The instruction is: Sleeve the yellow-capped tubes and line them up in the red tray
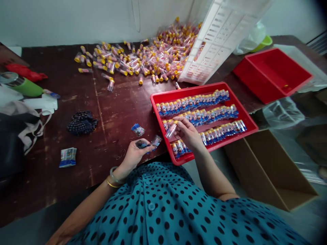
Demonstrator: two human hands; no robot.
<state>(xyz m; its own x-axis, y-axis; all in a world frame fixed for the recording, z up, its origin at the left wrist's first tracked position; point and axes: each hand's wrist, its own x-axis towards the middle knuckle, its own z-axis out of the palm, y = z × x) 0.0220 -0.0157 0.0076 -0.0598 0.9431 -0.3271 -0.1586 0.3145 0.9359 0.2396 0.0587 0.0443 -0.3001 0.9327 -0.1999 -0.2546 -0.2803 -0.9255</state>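
My left hand (139, 152) is closed on a few small printed plastic sleeves (156, 141), just above the table's front edge. My right hand (187, 132) pinches a clear tube with a yellow cap (171, 130), tilted, over the left part of the red tray (217, 147). Rows of tubes in blue printed sleeves (199, 117) fill parts of that tray. Beside my left hand lies a small pile of blue and clear sleeves (138, 129). A flat stack of sleeves (67, 157) rests farther left on the table.
A heap of yellow-capped tubes (153, 61) lies along the wall. A white perforated basket (204, 47) stands tilted behind the tray. At right are a deep red bin (270, 75) and an open cardboard box (268, 170) below. A dark checked cloth (82, 122) and green bottle (28, 85) are left.
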